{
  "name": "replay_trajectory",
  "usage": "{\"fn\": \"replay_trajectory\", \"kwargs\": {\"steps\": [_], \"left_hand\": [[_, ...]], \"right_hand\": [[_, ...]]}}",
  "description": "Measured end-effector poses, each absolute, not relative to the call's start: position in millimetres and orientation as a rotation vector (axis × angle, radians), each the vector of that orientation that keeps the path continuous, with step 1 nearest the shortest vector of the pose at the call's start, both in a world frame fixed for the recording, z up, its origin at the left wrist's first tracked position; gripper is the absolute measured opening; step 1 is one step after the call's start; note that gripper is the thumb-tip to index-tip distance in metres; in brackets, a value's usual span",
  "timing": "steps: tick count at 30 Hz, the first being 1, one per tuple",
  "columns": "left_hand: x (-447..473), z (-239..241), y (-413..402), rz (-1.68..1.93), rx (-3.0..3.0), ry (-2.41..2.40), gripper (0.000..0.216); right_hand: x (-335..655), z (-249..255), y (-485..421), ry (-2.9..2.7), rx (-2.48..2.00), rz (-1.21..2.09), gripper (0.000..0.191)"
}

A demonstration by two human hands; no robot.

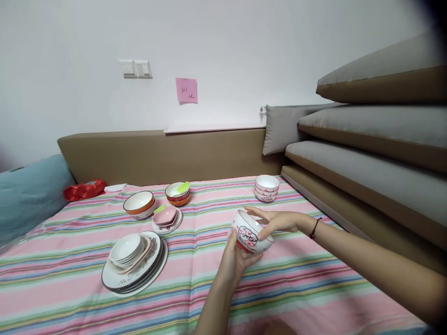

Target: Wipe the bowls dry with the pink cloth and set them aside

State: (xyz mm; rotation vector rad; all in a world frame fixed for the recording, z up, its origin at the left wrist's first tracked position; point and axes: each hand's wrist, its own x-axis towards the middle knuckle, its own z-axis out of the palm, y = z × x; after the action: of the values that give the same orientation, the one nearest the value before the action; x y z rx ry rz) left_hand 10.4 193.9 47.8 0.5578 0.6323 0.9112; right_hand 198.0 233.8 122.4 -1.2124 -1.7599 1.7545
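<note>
A white bowl (pixel 248 234) with a red blossom pattern is held tilted above the striped cloth (pixel 195 298). My left hand (pixel 235 258) supports it from below and along its left side. Gripping its upper right side is my right hand (pixel 274 222), thumb on the outer wall and fingers over the rim. Beyond my hands stands a stack of similar blossom-patterned bowls (pixel 267 188), apart from the held one.
Plates (pixel 159 272) bearing small white bowls (pixel 126 249) lie at left. Behind them are an orange-rimmed bowl (pixel 139 204), pink dishes (pixel 165 216) and a bowl stack (pixel 178 193). A red bundle (pixel 85 190) lies far left. Piled cushions (pixel 370 158) border the right.
</note>
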Motion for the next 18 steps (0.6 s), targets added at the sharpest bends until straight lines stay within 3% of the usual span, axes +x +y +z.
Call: {"fn": "replay_trajectory", "kwargs": {"steps": [5,13,18], "left_hand": [[13.4,44.0,199.8,1.009,0.47,0.652,0.062],[13.7,44.7,200.4,0.973,0.646,0.777,0.062],[10.9,33.1,202.3,0.889,1.03,1.081,0.063]], "right_hand": [[195.7,140.3,249.9,-1.872,-1.48,1.768,0.089],[187.8,134.0,252.7,-1.823,-1.535,1.807,0.11],[209.5,131.9,269.1,-2.164,-1.55,1.275,0.122]]}}
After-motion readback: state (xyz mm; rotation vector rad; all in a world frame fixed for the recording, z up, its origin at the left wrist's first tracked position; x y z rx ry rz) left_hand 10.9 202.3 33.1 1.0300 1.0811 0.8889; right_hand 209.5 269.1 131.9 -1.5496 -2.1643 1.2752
